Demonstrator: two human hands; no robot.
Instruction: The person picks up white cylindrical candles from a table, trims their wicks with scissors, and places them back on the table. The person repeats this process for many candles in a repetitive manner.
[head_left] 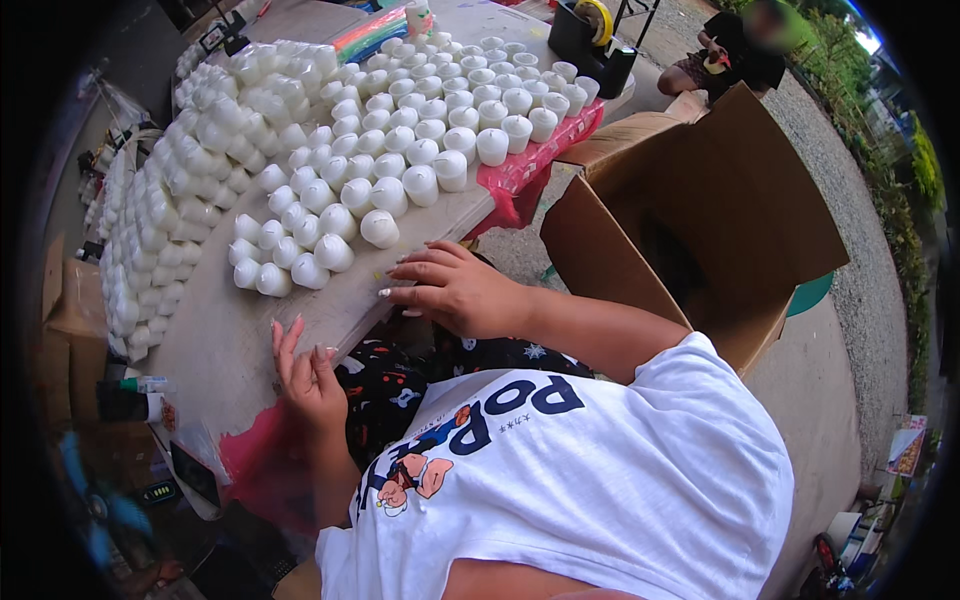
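Note:
Many short white votive candles (420, 183) with wicks stand in close rows on the table (330, 310). One candle (379, 229) sits at the near edge of the group, closest to my right hand (455, 290). That hand rests at the table's edge, its fingers loosely stretched and nothing in them. My left hand (312, 378) is at the near edge further left, fingers apart and holding nothing. Neither hand touches a candle. Piled along the left side of the table are many more white candles in clear plastic wrap (210, 140).
An open cardboard box (610, 250) stands right of the table. A black tape dispenser (605, 70) with yellow tape is at the far right corner, near pink plastic (520, 185). A dark-screened device (195, 472) lies at lower left. Another person (735, 55) sits at far right.

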